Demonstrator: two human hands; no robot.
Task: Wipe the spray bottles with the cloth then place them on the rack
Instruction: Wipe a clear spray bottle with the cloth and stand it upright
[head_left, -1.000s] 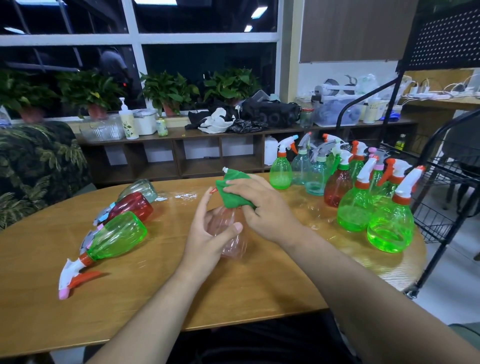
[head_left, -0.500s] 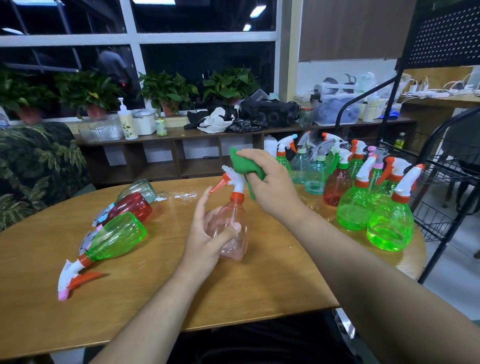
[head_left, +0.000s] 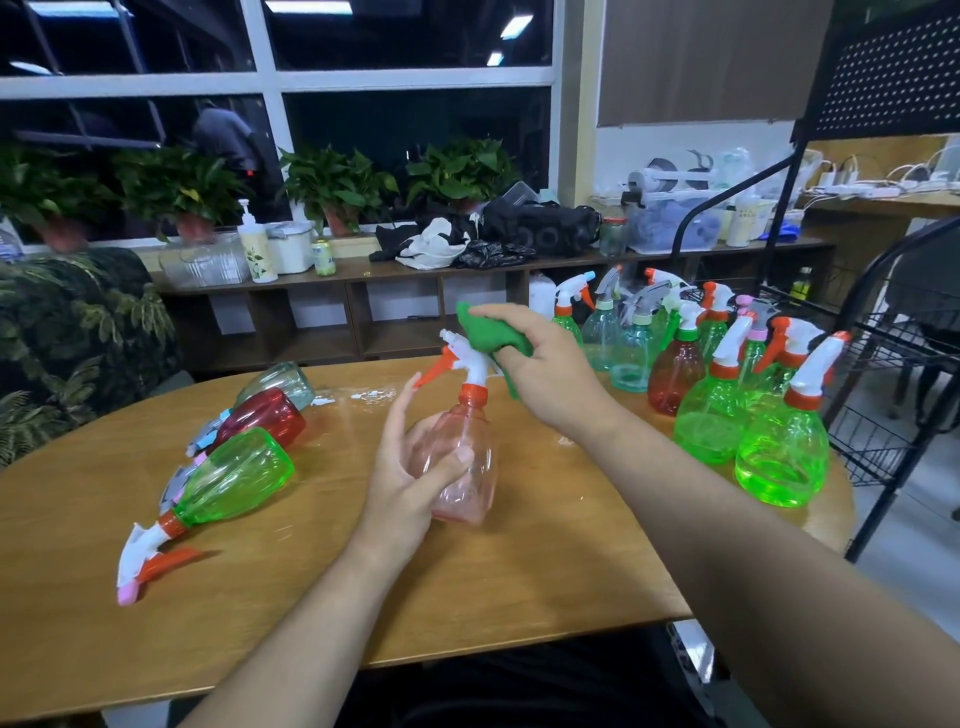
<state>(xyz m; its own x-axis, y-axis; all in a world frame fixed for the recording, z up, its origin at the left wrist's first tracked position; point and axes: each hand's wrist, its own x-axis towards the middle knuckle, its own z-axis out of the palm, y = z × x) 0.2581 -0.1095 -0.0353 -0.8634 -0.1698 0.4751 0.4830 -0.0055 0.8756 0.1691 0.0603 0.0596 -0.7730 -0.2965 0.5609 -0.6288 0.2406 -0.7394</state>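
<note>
A pale pink spray bottle stands upright on the round wooden table. My left hand grips its body. My right hand holds a green cloth against the back of the white spray head with its orange trigger. Several upright spray bottles, green, red and teal, crowd the table's right side. Three bottles lie on their sides at the left: a green one, a red one and a clear one. The black wire rack stands at the right.
A low wooden shelf under the window carries potted plants, a pump bottle, containers and dark bags. A leaf-patterned chair sits at the left behind the table. Small wet patches mark the table top.
My right hand lifted the cloth from the bottle's body up to the spray head. The bottle went from tilted under the cloth to upright in my left hand.
</note>
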